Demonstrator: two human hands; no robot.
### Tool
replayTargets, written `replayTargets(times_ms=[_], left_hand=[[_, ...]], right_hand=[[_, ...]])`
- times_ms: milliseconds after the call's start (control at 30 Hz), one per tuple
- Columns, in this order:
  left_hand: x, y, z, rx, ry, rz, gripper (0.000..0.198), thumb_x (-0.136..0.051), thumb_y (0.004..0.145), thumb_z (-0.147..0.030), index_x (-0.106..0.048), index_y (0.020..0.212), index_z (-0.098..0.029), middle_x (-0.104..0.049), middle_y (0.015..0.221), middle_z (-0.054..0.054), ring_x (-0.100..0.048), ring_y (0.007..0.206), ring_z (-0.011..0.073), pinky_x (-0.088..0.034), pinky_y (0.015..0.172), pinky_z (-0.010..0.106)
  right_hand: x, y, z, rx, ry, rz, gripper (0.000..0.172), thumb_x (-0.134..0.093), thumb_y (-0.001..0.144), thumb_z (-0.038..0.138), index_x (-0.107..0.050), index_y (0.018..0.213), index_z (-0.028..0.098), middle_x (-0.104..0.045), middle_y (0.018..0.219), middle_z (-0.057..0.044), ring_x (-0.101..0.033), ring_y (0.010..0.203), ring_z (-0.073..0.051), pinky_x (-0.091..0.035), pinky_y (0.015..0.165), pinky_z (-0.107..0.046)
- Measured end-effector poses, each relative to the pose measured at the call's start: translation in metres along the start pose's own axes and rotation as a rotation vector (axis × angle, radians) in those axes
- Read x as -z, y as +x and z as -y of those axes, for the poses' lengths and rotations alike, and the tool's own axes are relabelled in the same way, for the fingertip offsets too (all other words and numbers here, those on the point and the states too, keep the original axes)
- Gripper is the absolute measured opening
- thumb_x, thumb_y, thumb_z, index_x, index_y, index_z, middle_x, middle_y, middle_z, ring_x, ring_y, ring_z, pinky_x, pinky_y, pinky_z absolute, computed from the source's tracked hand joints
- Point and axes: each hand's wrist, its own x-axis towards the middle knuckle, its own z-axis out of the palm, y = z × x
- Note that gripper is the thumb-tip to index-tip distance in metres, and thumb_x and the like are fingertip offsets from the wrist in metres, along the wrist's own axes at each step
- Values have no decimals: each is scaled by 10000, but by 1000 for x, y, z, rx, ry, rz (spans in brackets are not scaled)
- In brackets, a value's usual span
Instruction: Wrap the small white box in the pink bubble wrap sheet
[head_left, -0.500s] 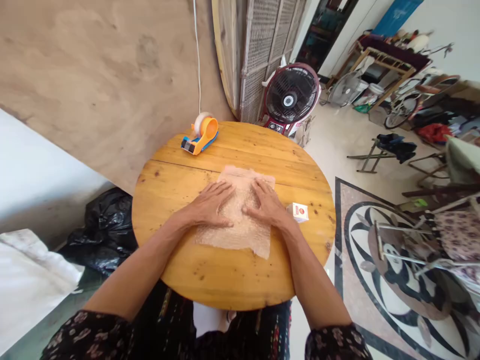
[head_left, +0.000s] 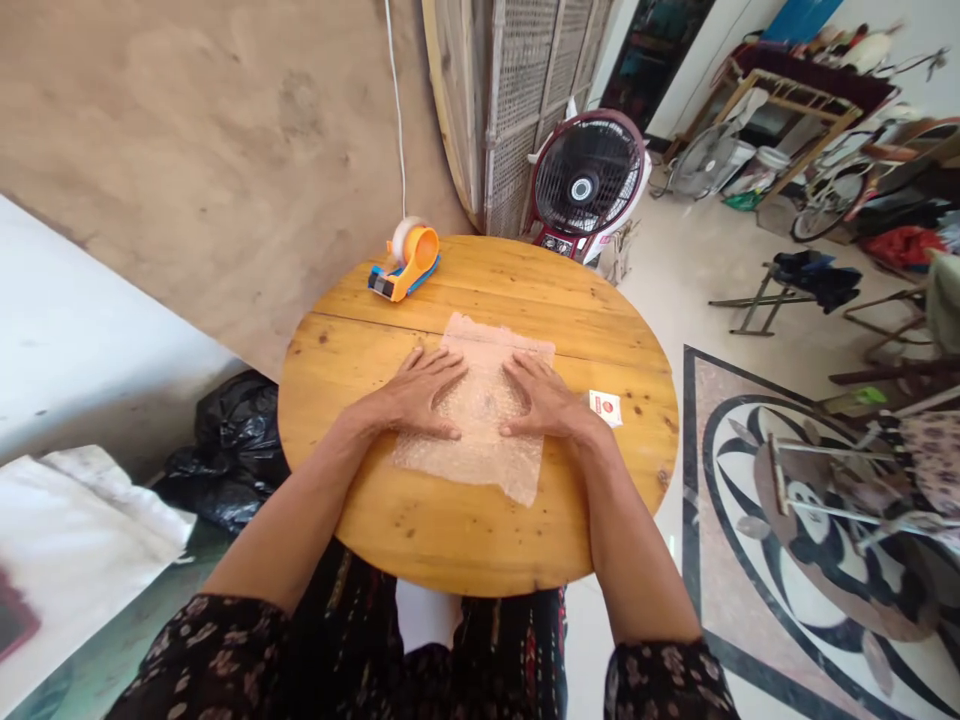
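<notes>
A sheet of clear bubble wrap [head_left: 484, 455] lies flat on the round wooden table [head_left: 450, 550]. On its left side rests my left hand [head_left: 421, 395], fingers stretched out and thumb apart. My right hand [head_left: 540, 398] lies in the same way on the right side, with bare wrap showing between the two. Just beyond the right wrist stands a small white box [head_left: 605, 407] with a red mark, partly covered by that hand. An orange and blue tape dispenser [head_left: 409, 262] with a roll of clear tape sits at the table's far left edge.
Behind the table stands a dark red fan [head_left: 585, 185]. Black plastic bags [head_left: 236, 440] and a white sack [head_left: 82, 540] are on the left. To the right are a folding stool [head_left: 780, 290] and a patterned floor [head_left: 757, 500].
My hands have moved slightly apart over the bubble wrap, the right one a little outward. The whole view has shifted a little with my head.
</notes>
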Motion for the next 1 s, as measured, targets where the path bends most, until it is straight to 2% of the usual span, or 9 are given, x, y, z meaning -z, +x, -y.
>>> replayTargets(times_ms=[167, 300, 533, 733, 833, 933, 1000], left_hand=[[-2, -3, 7, 14, -8, 0, 1069, -525, 663, -784, -215, 1497, -193, -142, 1579, 117, -52, 1455, 325, 45, 1152, 493], [-3, -4, 8, 10, -18, -5, 1076, -528, 664, -780, -206, 1498, -182, -136, 1580, 119, -55, 1455, 320, 39, 1154, 485], [-2, -4, 9, 2, -18, 1, 1101, -554, 647, -771, -182, 1504, -186, -141, 1579, 128, -49, 1454, 327, 32, 1154, 481], [2, -6, 10, -10, -19, 21, 1128, -559, 638, -783, -172, 1505, -173, -130, 1579, 136, -52, 1454, 328, 21, 1155, 494], [2, -5, 10, -7, -22, 19, 1074, -538, 669, -772, -191, 1503, -191, -136, 1580, 123, -56, 1454, 331, 12, 1155, 499], [1, -4, 8, 17, -32, -3, 989, -500, 717, -756, -228, 1495, -208, -155, 1578, 111, -81, 1453, 323, 8, 1155, 499], [0, -3, 7, 28, -38, -11, 985, -505, 713, -756, -246, 1490, -210, -160, 1576, 117, -90, 1451, 324, 10, 1154, 500]], right_hand=[[3, -3, -4, 18, 37, -9, 1025, -771, 605, 545, -348, 1455, 159, -160, 1567, -168, -95, 1456, -317, -134, 1169, -489], [3, -4, -3, -27, 38, 10, 1034, -772, 611, 529, -330, 1464, 145, -139, 1571, -169, -89, 1458, -312, -120, 1177, -474], [1, -4, -7, 8, 46, -8, 1005, -778, 611, 516, -358, 1451, 160, -162, 1569, -157, -106, 1456, -310, -138, 1174, -470], [4, -9, -6, -30, 28, 12, 983, -769, 631, 475, -346, 1457, 153, -152, 1571, -160, -104, 1455, -318, -143, 1174, -477], [5, -11, -6, -6, 56, -14, 908, -733, 676, 502, -375, 1442, 170, -182, 1566, -148, -132, 1451, -317, -158, 1172, -484], [2, -11, -6, 12, 92, -97, 730, -600, 795, 561, -440, 1398, 182, -249, 1548, -138, -199, 1437, -306, -191, 1162, -492], [0, -9, -7, -8, 86, -132, 681, -553, 828, 567, -457, 1384, 186, -271, 1540, -135, -223, 1428, -308, -201, 1157, -501]])
